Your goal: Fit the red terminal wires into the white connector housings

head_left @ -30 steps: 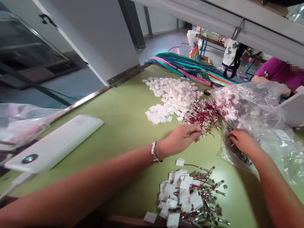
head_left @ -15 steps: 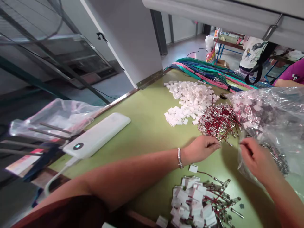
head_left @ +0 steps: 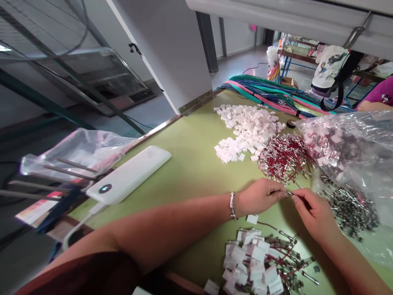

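Note:
Near the pile of short red wires with metal terminals [head_left: 285, 155], my left hand [head_left: 260, 196] is closed in a pinch. My right hand [head_left: 317, 211] pinches too, its fingertips almost meeting the left ones. A tiny metal terminal [head_left: 289, 193] shows between the two sets of fingertips; the rest of what they hold is hidden. To the right lies a heap of small dark metal parts [head_left: 356, 211]. Below my hands is a heap of white tags [head_left: 254, 258] joined by red wires to metal ends. One such tag [head_left: 252, 219] lies apart, close under my left wrist.
Loose white pieces [head_left: 245, 123] are piled farther back. Clear plastic bags [head_left: 362, 139] cover the right side. Bundled coloured cables [head_left: 260, 92] lie along the far edge, with a black tape roll [head_left: 290, 123] nearby. A white power bank [head_left: 129, 174] with a cable sits left.
My right hand has moved left from beside the dark metal parts to meet my left hand, uncovering more of that heap. My left hand has stayed nearly in place.

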Demonstrator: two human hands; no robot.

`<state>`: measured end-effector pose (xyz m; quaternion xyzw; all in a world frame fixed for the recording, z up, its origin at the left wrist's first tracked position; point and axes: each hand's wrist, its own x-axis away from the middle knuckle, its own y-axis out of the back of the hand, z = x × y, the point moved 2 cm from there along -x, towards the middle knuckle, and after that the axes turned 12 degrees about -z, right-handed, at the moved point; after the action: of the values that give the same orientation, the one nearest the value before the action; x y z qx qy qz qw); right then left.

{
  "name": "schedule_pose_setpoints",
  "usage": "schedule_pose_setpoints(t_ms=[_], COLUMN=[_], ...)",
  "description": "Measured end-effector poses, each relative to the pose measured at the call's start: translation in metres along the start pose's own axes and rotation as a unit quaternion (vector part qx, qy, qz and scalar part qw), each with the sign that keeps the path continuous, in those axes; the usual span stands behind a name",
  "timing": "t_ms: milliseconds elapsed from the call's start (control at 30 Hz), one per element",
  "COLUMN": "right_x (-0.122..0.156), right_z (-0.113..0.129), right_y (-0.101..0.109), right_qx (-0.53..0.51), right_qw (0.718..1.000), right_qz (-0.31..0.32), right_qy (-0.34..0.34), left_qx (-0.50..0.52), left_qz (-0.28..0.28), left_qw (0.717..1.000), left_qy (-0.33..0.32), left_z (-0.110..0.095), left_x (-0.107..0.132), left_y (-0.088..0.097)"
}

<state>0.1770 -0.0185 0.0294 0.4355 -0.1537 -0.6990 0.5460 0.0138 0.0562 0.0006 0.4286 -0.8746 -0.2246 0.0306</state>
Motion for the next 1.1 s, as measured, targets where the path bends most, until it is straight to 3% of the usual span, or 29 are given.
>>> schedule_pose_setpoints(t_ms=[133, 300, 467, 567, 633, 667, 767, 967, 1100], right_x=[-0.001, 0.003, 0.003, 0.005, 0.008, 0.01, 0.013, 0.008, 0.012], right_z=[-0.001, -0.002, -0.01, -0.022, -0.027, -0.027, -0.021, -0.002, -0.001], right_y=[0.002, -0.001, -0.004, -0.002, -0.001, -0.001, -0.004, -0.024, -0.04], right_qx=[0.005, -0.036, -0.037, 0.014, 0.065, 0.095, 0.184, 0.186, 0.242], right_qw=[0.999, 0.992, 0.992, 0.996, 0.994, 0.991, 0.973, 0.974, 0.961], right_qz=[0.044, 0.113, 0.101, 0.086, 0.085, 0.09, 0.103, 0.065, 0.08], right_qy=[0.016, -0.046, -0.066, -0.032, 0.009, 0.033, 0.09, 0.11, 0.104], left_qx=[-0.113, -0.288, -0.345, -0.32, -0.341, -0.36, -0.415, -0.46, -0.465], left_qz=[0.002, 0.052, 0.044, -0.05, -0.147, -0.167, -0.157, -0.109, -0.096], left_qw=[0.991, 0.923, 0.897, 0.921, 0.925, 0.918, 0.895, 0.881, 0.88], left_qy=[-0.071, -0.249, -0.274, -0.216, -0.081, -0.022, 0.05, 0.033, 0.028], left_z=[0.0, -0.008, -0.016, -0.015, -0.006, 0.001, 0.017, 0.023, 0.019], left_x=[0.002, 0.007, 0.0, -0.013, -0.023, -0.026, -0.033, -0.035, -0.033], left_y=[0.005, 0.003, 0.009, 0.036, 0.06, 0.069, 0.081, 0.073, 0.071])
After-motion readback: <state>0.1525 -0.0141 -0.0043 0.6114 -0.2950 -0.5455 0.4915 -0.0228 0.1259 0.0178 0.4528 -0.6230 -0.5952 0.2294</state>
